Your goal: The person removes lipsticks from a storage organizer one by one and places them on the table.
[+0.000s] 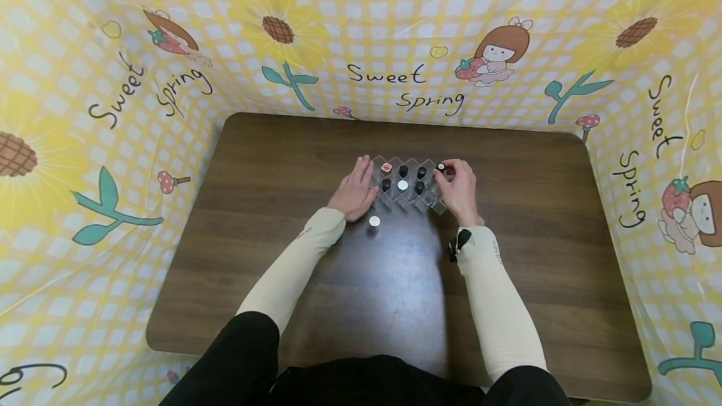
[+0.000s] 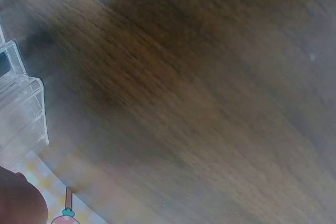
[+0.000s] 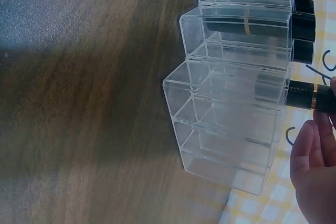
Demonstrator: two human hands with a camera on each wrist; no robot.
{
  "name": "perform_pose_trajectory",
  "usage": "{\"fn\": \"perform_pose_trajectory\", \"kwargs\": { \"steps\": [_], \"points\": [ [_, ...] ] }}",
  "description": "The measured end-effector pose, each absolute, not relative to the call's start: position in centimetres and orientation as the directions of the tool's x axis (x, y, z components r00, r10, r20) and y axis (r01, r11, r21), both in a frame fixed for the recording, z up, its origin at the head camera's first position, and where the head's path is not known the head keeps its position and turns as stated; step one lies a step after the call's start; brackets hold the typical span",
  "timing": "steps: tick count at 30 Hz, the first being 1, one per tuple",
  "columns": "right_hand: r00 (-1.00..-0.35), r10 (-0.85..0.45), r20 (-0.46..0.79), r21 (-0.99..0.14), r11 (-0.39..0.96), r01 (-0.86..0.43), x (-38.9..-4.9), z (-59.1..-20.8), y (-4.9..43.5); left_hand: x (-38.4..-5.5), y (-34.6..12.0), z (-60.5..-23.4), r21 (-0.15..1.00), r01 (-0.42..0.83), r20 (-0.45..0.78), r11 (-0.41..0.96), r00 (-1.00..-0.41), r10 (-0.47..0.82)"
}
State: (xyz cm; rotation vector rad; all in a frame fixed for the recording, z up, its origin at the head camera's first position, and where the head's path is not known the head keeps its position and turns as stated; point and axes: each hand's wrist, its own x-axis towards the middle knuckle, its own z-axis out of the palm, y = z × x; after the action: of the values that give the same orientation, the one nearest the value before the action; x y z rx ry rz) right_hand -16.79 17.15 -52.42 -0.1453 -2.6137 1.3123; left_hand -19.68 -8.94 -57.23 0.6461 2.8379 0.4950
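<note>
A clear acrylic lipstick organizer (image 1: 398, 204) with zigzag edges stands between both hands, several capped tubes upright in its slots. My right hand (image 1: 459, 188) pinches a black lipstick tube (image 3: 302, 94) with gold bands at the organizer's right end. Its lower end sits inside the mouth of a slot, the rest sticking out above, as the right wrist view shows. Against the organizer's left side rests my left hand (image 1: 354, 193), fingers straight. In the left wrist view only a fingertip (image 2: 21, 198) and the organizer's corner (image 2: 23, 114) show.
A white-topped tube (image 1: 375, 222) stands alone on the brown wooden table (image 1: 271, 174), in front of the organizer near the left wrist. Among the stored tubes are a red-topped one (image 1: 386, 168) and a white-topped one (image 1: 403, 185). A patterned yellow cloth (image 1: 361, 30) surrounds the table.
</note>
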Motion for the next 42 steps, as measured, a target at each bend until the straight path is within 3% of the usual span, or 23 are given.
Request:
{"fn": "perform_pose_trajectory", "kwargs": {
  "steps": [42],
  "points": [
    [-0.939,0.233,0.253,-0.847,0.521,-0.1,-16.68,-51.67,17.19,-19.74,-8.98,-57.25,0.366,0.383,-0.122,0.848,-0.883,0.452]
  ]
}}
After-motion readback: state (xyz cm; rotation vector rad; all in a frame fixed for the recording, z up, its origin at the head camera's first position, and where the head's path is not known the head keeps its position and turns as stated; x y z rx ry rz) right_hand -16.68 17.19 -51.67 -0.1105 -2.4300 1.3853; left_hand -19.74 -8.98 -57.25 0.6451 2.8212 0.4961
